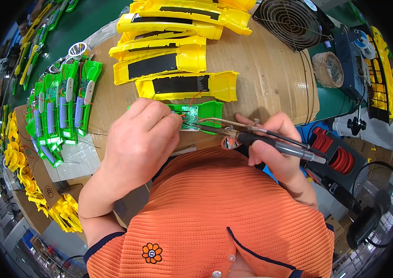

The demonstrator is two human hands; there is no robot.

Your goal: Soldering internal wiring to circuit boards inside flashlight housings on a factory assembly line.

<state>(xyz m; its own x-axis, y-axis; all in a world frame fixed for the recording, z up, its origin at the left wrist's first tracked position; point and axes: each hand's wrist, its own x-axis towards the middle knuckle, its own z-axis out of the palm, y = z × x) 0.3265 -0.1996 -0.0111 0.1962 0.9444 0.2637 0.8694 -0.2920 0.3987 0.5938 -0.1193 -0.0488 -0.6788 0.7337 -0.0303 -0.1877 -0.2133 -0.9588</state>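
Observation:
A green plastic half-shell (212,110) with a small green circuit board (190,116) in it lies close in front of me on cardboard. My left hand (141,134) covers the shell's left end, thumb and fingers pinched at the board's left edge. What they hold is hidden. My right hand (282,164) grips a soldering iron (293,149) with a thin metal feed tube along it. The iron's tip points left and reaches the board's right side. Under the iron shows a shiny reflector cup (230,142). Thin red wires run by the board.
Yellow half-shells with black strips (224,85) lie in a row beyond, on the cardboard (270,69). Several green shells with purple batteries (63,111) stand at left. A black fan (291,22), a tan round block (328,69) and a blue box (351,58) are at right.

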